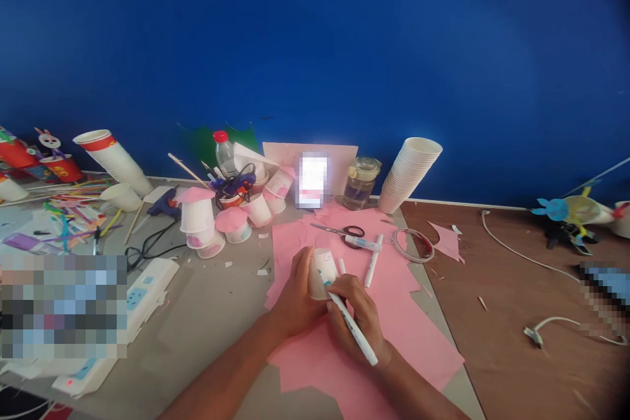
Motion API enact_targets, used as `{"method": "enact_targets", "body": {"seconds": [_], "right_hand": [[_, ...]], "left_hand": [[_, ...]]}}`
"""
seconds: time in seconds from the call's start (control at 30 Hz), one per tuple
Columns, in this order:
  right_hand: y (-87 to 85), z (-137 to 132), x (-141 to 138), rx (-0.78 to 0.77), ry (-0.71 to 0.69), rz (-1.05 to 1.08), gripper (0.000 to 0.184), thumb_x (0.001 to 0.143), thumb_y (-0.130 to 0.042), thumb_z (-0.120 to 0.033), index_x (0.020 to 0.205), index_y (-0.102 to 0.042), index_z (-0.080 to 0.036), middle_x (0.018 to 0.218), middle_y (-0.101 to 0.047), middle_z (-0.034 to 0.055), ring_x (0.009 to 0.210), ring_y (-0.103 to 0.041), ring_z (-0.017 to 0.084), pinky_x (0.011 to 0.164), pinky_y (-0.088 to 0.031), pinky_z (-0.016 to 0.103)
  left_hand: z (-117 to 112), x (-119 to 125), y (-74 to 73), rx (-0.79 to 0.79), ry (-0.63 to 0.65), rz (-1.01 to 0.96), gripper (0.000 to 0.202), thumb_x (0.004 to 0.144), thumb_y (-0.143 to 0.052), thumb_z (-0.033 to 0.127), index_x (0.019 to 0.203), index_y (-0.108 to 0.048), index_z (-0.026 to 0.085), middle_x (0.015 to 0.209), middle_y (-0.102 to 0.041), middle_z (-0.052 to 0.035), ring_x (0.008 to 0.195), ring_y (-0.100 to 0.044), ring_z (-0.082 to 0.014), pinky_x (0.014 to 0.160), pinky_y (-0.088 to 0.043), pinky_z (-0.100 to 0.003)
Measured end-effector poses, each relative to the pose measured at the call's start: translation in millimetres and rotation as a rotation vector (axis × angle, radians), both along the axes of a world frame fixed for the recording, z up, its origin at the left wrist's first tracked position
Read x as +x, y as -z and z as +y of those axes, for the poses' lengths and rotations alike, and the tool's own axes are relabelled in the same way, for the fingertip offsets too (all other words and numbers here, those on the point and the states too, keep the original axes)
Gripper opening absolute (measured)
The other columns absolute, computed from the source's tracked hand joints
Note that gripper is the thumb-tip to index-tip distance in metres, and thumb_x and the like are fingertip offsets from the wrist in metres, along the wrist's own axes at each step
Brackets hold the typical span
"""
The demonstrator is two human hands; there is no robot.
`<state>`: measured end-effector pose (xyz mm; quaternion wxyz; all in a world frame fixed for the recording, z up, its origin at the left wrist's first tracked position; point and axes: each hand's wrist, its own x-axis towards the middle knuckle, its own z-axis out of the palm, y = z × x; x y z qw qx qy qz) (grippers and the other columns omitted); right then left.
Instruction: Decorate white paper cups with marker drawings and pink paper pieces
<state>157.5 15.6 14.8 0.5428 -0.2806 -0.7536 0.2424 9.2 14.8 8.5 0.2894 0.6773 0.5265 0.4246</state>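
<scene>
A small paper cup [322, 270] is held on its side over the pink paper [408, 335], wrapped by the left hand [298, 295] from nine o'clock. A marker [352, 325] is pinched by the right hand [357, 315] at five o'clock, tip on the cup. The wall could be dented and the line skewed by too hard a squeeze.

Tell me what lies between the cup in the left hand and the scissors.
Only bare pink paper; the head view shows nothing else between the cup, held by the left hand, and the scissors.
</scene>
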Motion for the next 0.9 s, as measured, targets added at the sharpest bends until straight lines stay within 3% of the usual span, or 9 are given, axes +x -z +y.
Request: {"method": "enact_targets", "body": {"seconds": [0.23,0.9], "right_hand": [[1.4,-0.2,-0.4,0.046,-0.032,0.009,0.034,0.079,-0.048,-0.003,0.107,-0.054,-0.022,0.083,-0.054,0.0049,0.080,-0.052,0.020,0.068,-0.046,0.038],[-4.3,0.3,0.5,0.071,-0.014,-0.067,0.029,0.079,-0.046,-0.007,0.098,-0.057,-0.024,0.078,-0.053,0.0030,0.073,-0.051,0.019,0.065,-0.045,0.036]], "left_hand": [[-0.4,2.1,-3.7,-0.035,-0.002,-0.004,0.080,0.072,-0.068,0.028,0.137,-0.022,0.020,0.136,-0.035,-0.0187,0.129,-0.035,-0.0347,0.103,-0.036,-0.053],[-0.2,3.3,-4.7,0.011,0.000,0.020,0.076,0.073,-0.064,0.020,0.137,-0.023,0.021,0.133,-0.037,-0.0153,0.127,-0.037,-0.0326,0.104,-0.036,-0.050]]}}
